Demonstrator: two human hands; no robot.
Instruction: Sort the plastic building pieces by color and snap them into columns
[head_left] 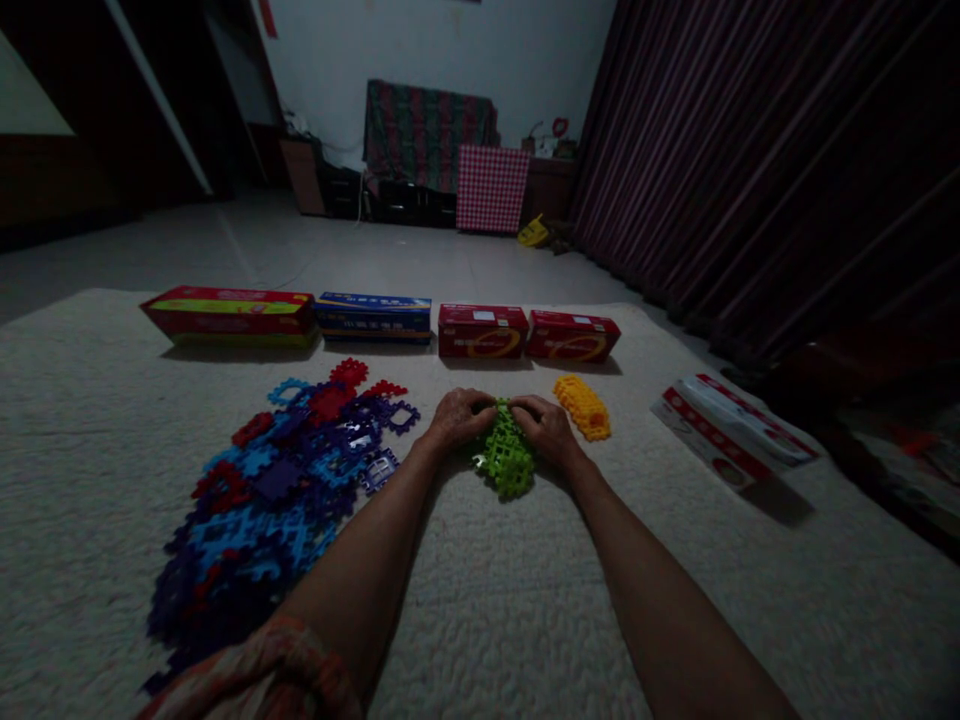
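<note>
In the head view, both hands meet at a cluster of green interlocking plastic building pieces (507, 462) on the pale quilted cover. My left hand (459, 418) has its fingers curled over the upper left side of the green pieces. From the right, my right hand (547, 428) closes on their upper right side. The fingertips partly cover the top of the cluster. A stack of yellow pieces (583, 407) lies just beyond my right hand. Left of my left forearm spreads a large heap of blue, purple and red pieces (277, 480).
Across the far side stand a long red and yellow-green box (232, 318), a blue box (373, 318) and two red boxes (482, 332). A white and red box (731, 430) lies at the right. Beyond are a checked cloth (492, 188) and a dark curtain (750, 150).
</note>
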